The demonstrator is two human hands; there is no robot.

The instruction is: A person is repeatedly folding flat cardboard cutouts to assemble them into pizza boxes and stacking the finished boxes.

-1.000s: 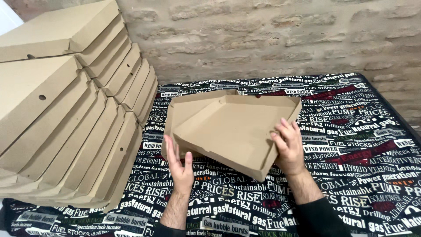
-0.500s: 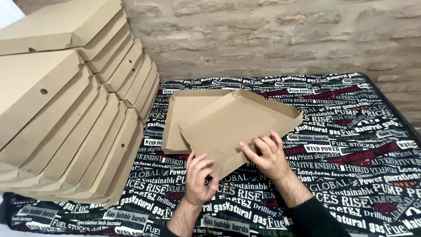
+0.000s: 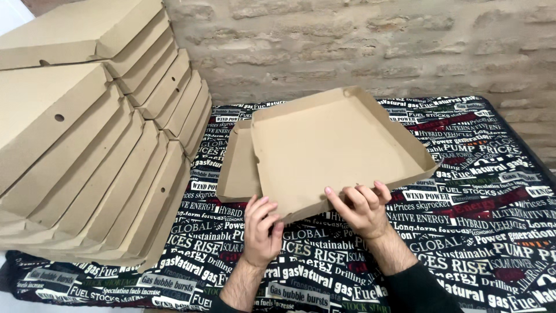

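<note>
While both hands (image 3: 313, 217) grip its near edge, brown open pizza box (image 3: 330, 150), stacked boxes (image 3: 87, 133) left.

Your stack of folded cardboard boxes (image 3: 87, 145) runs off the left and top edges, so its full count can't be told. The raised box half (image 3: 336, 150) hides most of the half behind it (image 3: 237, 168). Your left hand (image 3: 260, 229) has its fingertips tucked under the near edge. The printed cloth (image 3: 492, 220) is cut off right and near.
</note>
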